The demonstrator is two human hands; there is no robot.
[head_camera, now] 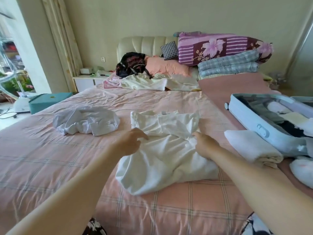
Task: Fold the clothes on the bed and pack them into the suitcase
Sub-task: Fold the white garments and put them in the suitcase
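A cream white garment (162, 150) lies partly folded in the middle of the pink checked bed (50, 158). My left hand (131, 141) rests on its left edge, fingers loosely extended over the cloth. My right hand (204, 144) pinches a bunched fold at the garment's right side. A crumpled white shirt (86, 122) sits to the left. An open pale blue suitcase (264, 126) lies at the right with several dark and light clothes inside. A folded cream bundle (250, 146) leans against its near wall.
Pillows, a black bag (132, 65), a loose white garment (144, 83) and stacked quilts (225, 51) fill the head of the bed. A teal box (49, 100) and a white appliance (21, 106) stand on the floor at left. More white cloth (301, 170) lies at the right edge.
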